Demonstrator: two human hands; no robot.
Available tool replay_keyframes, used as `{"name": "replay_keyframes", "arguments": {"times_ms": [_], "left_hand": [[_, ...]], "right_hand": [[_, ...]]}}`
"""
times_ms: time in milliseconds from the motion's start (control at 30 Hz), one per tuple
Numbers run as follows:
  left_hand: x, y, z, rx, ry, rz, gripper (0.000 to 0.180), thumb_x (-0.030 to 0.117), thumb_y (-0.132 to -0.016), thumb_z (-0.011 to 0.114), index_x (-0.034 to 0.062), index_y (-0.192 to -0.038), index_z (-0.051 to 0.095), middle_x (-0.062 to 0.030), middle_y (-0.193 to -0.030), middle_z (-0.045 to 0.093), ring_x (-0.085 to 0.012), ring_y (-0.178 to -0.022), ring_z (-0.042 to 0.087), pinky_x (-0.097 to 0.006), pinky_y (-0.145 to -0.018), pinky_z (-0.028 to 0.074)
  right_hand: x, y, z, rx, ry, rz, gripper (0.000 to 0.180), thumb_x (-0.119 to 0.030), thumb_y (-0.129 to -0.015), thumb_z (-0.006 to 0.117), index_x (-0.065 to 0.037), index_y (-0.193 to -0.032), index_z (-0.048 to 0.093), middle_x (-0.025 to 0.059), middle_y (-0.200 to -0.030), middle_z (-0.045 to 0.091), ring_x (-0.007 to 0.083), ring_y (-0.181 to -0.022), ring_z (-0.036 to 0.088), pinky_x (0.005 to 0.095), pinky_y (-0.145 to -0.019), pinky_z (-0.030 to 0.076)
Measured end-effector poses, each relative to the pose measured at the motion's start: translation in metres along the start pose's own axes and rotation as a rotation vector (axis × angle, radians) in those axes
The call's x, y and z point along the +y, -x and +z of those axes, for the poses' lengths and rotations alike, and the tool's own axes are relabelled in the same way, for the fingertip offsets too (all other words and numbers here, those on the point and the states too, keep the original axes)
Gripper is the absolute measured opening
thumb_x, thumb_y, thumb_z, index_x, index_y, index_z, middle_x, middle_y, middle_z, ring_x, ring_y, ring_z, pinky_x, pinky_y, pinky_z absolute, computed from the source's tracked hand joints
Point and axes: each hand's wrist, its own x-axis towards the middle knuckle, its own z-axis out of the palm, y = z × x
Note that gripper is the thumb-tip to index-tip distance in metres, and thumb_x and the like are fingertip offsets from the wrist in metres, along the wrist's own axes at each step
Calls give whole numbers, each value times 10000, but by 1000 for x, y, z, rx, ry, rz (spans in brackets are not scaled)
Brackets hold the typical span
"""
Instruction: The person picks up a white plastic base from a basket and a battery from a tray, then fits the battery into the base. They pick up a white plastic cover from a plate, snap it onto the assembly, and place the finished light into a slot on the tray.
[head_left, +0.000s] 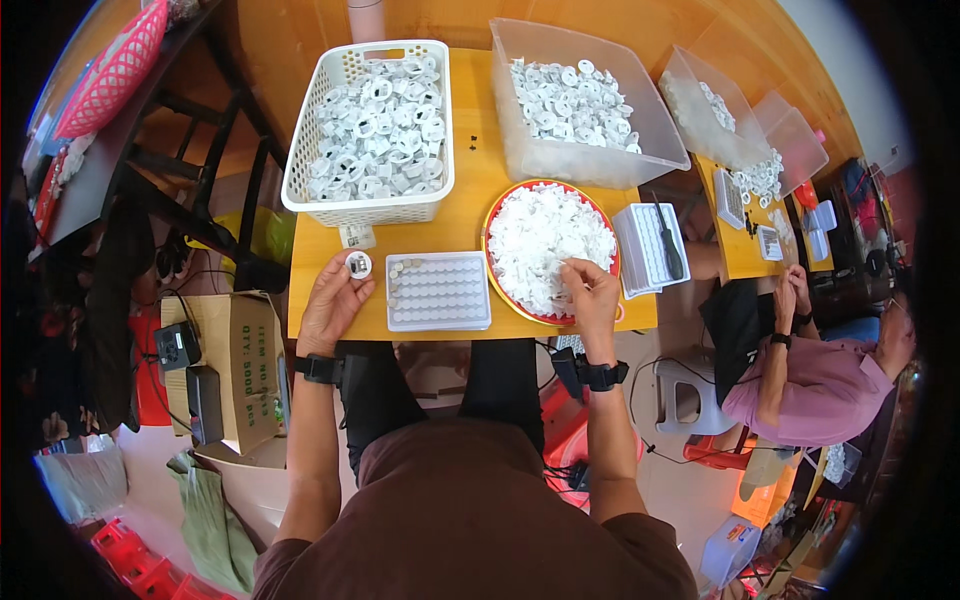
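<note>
My left hand (333,305) is closed around the edge of a small round white plastic part (358,264) with a dark piece at its middle, held up at the table's left side. Over the right side of a round red-rimmed tray (492,268), my right hand (596,300) has its fingertips pinched together. Whatever is between them is too small to make out. A heap of small white plastic pieces (545,240) fills that tray. Between my hands lies a white tray with rows of round pockets (440,318); a few small round bits (400,268) sit in its far-left corner.
A white perforated basket (375,212) and a clear plastic bin (590,172), both full of round white parts, stand at the back. At right, a screwdriver (670,250) rests on stacked trays (640,255). Farther right, a person in pink (810,390) works at another table.
</note>
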Motion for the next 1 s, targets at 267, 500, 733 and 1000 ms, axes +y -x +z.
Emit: {"name": "replay_keyframes", "arguments": {"times_ms": [267,500,733,1000], "left_hand": [[-1,-3,1,-12,10,-1,263,105,-884,534,45,-1140,512,-91,-1050,586,-152,-929,576,-300,-821,498],[2,2,-2,9,-7,11,247,114,-883,540,50,-1121,520,-88,-1046,586,-154,-941,573,-305,-826,493],[3,10,13,33,-82,-86,251,85,-858,569,22,-1100,543,-81,-1040,585,-179,-926,594,-311,-813,516],[13,52,95,-113,-140,-139,241,61,-837,594,9,-1071,572,-83,-1039,592,-163,-932,591,-299,-806,522]], "right_hand": [[-23,0,-1,-67,-516,276,189,-90,-826,609,18,-981,623,75,-799,657,84,-674,591,194,-539,461],[-34,4,9,-124,-561,269,170,-82,-823,609,1,-970,630,55,-811,647,79,-696,585,192,-556,446],[-87,38,28,-314,-363,82,103,-37,-819,596,20,-898,632,36,-845,582,77,-692,528,192,-587,417],[-141,63,62,-463,-168,-432,139,30,-777,607,4,-914,616,83,-806,553,146,-696,561,233,-583,447]]}}
